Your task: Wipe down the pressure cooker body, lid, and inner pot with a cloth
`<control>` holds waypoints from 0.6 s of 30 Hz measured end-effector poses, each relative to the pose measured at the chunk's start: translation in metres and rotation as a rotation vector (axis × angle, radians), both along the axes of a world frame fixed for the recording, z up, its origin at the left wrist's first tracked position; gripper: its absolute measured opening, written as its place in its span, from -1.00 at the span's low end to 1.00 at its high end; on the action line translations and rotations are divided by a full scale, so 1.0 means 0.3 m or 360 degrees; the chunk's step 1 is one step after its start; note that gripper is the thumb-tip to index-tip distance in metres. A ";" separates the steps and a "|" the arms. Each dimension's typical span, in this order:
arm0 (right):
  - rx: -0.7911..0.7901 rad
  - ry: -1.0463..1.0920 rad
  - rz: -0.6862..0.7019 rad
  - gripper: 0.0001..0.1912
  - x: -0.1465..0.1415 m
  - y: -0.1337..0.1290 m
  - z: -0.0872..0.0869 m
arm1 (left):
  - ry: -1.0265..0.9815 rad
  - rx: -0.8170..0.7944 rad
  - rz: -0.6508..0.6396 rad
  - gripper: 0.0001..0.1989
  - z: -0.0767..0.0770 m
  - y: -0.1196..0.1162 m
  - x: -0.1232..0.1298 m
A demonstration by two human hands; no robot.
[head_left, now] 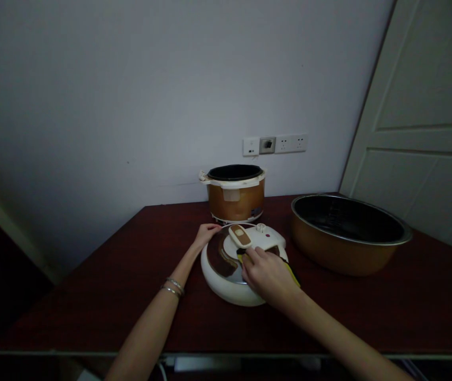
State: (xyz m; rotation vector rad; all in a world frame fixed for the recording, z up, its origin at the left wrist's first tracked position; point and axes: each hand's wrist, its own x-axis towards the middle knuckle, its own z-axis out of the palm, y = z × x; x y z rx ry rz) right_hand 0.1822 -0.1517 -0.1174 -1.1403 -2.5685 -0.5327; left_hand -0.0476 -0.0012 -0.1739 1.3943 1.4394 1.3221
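A round white pressure-cooker lid (226,288) with a brown and silver top lies on the table in front of me. On it sit a brown-and-white handle (240,236) and a small white valve knob (261,228). My left hand (206,234) grips the lid's far left rim, its fingertips partly hidden. My right hand (267,272) is closed on a yellow-and-black cloth (291,274), pressed to the lid just right of the handle. Most of the cloth is hidden under that hand.
Behind the lid, against the wall, stands the brown-and-white cooker body (236,201). A wide golden inner pot (340,254) with a dark inside stands at right on the dark red table (130,254). Wall sockets (291,143) are above; a white door (427,132) is at right.
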 end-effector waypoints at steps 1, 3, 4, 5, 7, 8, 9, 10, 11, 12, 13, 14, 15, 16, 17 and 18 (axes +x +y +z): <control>0.0009 -0.0008 0.0041 -0.84 -0.012 -0.009 -0.005 | -0.0002 0.0003 -0.0003 -0.88 0.002 -0.004 0.001; 0.0015 0.0004 0.0064 -0.86 -0.036 -0.027 -0.009 | -0.0004 0.0009 -0.0012 -0.87 0.006 -0.012 0.002; 0.0010 0.0022 0.0059 -0.87 -0.049 -0.036 -0.007 | -0.0005 0.0011 -0.0016 -0.86 0.008 -0.016 0.003; 0.0000 0.0042 0.0048 -0.87 -0.064 -0.044 -0.002 | -0.0005 0.0011 -0.0016 -0.86 0.010 -0.019 0.004; -0.0009 0.0069 0.0040 -0.84 -0.107 -0.052 0.014 | -0.0003 0.0008 -0.0007 -0.87 0.015 -0.023 0.006; -0.0001 0.0074 0.0052 -0.81 -0.133 -0.051 0.023 | -0.0002 0.0007 -0.0001 -0.88 0.018 -0.025 0.007; 0.0013 0.0074 0.0067 -0.79 -0.163 -0.046 0.032 | -0.0002 0.0006 0.0002 -0.88 0.020 -0.026 0.008; 0.0031 0.0073 0.0071 -0.76 -0.194 -0.036 0.039 | -0.0002 0.0006 0.0003 -0.88 0.022 -0.026 0.008; 0.0044 0.0070 0.0063 -0.74 -0.224 -0.023 0.044 | -0.0003 0.0007 0.0000 -0.89 0.025 -0.027 0.008; 0.0043 0.0061 0.0036 -0.73 -0.252 -0.006 0.048 | -0.0003 0.0007 -0.0006 -0.89 0.027 -0.028 0.008; 0.0024 0.0049 -0.0014 -0.73 -0.275 0.011 0.050 | -0.0002 0.0008 -0.0013 -0.89 0.028 -0.028 0.007; -0.0011 0.0033 -0.0076 -0.72 -0.293 0.028 0.051 | 0.0000 0.0008 -0.0020 -0.90 0.030 -0.029 0.007; -0.0051 0.0015 -0.0137 -0.72 -0.306 0.043 0.051 | 0.0003 0.0008 -0.0027 -0.90 0.030 -0.029 0.006; -0.0086 0.0002 -0.0185 -0.72 -0.313 0.055 0.051 | 0.0007 0.0008 -0.0032 -0.90 0.031 -0.030 0.006; -0.0111 -0.0009 -0.0215 -0.71 -0.314 0.063 0.051 | 0.0013 0.0007 -0.0035 -0.90 0.031 -0.030 0.006; -0.0126 -0.0013 -0.0229 -0.71 -0.312 0.066 0.050 | 0.0018 0.0005 -0.0037 -0.89 0.031 -0.030 0.005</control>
